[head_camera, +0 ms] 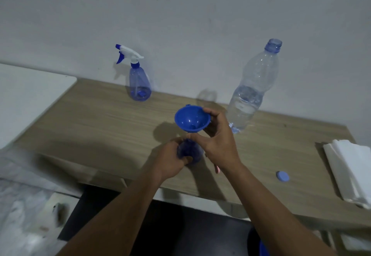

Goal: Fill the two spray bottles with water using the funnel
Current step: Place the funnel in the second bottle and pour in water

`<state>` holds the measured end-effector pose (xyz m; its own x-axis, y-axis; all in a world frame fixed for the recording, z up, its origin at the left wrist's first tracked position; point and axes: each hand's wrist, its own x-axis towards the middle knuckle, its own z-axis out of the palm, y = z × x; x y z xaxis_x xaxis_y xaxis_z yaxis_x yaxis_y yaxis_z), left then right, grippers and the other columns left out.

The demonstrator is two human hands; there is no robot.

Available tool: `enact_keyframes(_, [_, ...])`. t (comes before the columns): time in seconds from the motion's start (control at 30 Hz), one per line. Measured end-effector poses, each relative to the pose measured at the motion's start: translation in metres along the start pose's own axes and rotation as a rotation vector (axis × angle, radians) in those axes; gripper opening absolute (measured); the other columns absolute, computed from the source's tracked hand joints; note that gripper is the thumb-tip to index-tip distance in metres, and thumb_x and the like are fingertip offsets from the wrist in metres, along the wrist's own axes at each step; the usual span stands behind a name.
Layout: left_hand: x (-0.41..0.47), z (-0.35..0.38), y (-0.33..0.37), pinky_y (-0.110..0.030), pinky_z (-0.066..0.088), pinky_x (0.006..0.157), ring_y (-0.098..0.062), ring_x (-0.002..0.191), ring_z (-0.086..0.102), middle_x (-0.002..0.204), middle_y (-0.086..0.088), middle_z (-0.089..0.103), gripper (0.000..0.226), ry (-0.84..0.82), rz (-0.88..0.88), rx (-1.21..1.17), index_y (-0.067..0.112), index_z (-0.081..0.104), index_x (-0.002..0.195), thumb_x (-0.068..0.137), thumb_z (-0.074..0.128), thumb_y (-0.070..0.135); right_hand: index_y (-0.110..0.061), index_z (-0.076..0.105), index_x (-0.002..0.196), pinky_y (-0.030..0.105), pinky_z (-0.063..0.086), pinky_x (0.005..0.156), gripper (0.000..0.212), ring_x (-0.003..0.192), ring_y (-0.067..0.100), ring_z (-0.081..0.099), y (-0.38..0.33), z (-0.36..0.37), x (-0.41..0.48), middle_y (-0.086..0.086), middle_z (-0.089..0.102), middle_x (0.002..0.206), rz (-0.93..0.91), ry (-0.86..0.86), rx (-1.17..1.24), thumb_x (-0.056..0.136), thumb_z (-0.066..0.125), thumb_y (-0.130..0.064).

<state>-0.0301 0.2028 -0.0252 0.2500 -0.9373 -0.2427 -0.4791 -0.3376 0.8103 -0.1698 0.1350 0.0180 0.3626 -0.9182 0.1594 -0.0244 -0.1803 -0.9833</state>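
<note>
Obs: funnel (pixel 192 120) upright, spout at the neck of the spray bottle (pixel 189 151) directly below it. Grips: left hand (pixel 170 160) clamped round that bottle, right hand (pixel 218 141) pinching the funnel rim. The water bottle (pixel 253 93) (uncapped, part full) stands upright to the right of and beyond the funnel, nearer the right hand. The second spray bottle (pixel 138 83), sprayer on, stands far left of the funnel.

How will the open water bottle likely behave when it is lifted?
The water bottle looks thin-walled, so it may dent when squeezed. Uncapped and partly filled, it could spill if tilted. Tall and narrow, it might tip if pushed.
</note>
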Motion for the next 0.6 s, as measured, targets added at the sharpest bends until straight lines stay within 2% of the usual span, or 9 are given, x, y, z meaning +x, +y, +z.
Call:
enact_keyframes(0.17, [-0.002,-0.001,-0.002,-0.027,0.051,0.086,-0.005,0.096,0.065,0.102,0.02,0.069,0.051,0.006,0.013,0.026,0.041,0.058,0.121,0.076,0.077,0.027,-0.016,0.053,0.126,0.029,0.053,0.099,0.072,0.114,0.007,0.066,0.009,-0.001,-0.004,0.001,0.062,0.13,-0.018,0.047,-0.035,0.067,0.087,0.008])
enact_keyframes(0.23, [-0.002,-0.002,-0.001,-0.025,0.051,0.083,-0.003,0.093,0.065,0.099,0.021,0.069,0.049,0.007,0.027,0.029,0.044,0.058,0.118,0.075,0.077,0.026,-0.015,0.052,0.126,0.029,0.053,0.1,0.072,0.115,0.007,0.065,0.013,-0.001,-0.006,-0.001,0.062,0.131,-0.022,0.049,-0.053,0.068,0.088,0.005])
enact_keyframes(0.33, [-0.003,-0.003,0.003,-0.009,0.044,0.07,0.01,0.082,0.063,0.089,0.023,0.067,0.043,0.003,0.046,0.018,0.044,0.058,0.106,0.078,0.077,0.017,-0.016,0.051,0.128,0.032,0.052,0.103,0.074,0.118,0.008,0.064,0.018,-0.003,-0.009,-0.003,0.06,0.134,-0.026,0.022,-0.102,0.067,0.089,0.002])
enact_keyframes(0.43, [-0.005,-0.005,0.006,0.001,0.04,0.062,0.024,0.072,0.055,0.084,0.025,0.061,0.044,-0.004,0.064,0.012,0.038,0.058,0.106,0.081,0.074,0.006,-0.016,0.049,0.132,0.029,0.049,0.106,0.082,0.123,0.006,0.06,0.018,-0.005,-0.012,-0.007,0.056,0.138,-0.039,-0.023,-0.165,0.064,0.093,-0.005])
enact_keyframes(0.53, [-0.006,-0.005,0.007,0.0,0.041,0.06,0.017,0.071,0.057,0.085,0.027,0.059,0.046,-0.013,0.042,0.002,0.041,0.055,0.11,0.083,0.075,0.011,-0.028,0.049,0.135,0.023,0.047,0.105,0.08,0.124,0.001,0.057,0.012,-0.009,-0.014,-0.017,0.056,0.136,-0.058,-0.045,-0.242,0.068,0.093,-0.021])
enact_keyframes(0.6, [-0.007,-0.004,0.007,-0.005,0.041,0.06,0.012,0.077,0.057,0.088,0.027,0.059,0.047,0.003,0.032,0.021,0.043,0.05,0.112,0.082,0.076,0.017,-0.028,0.046,0.141,0.025,0.047,0.106,0.081,0.124,-0.002,0.056,0.006,-0.011,-0.015,-0.019,0.056,0.136,-0.065,-0.057,-0.306,0.072,0.087,-0.036])
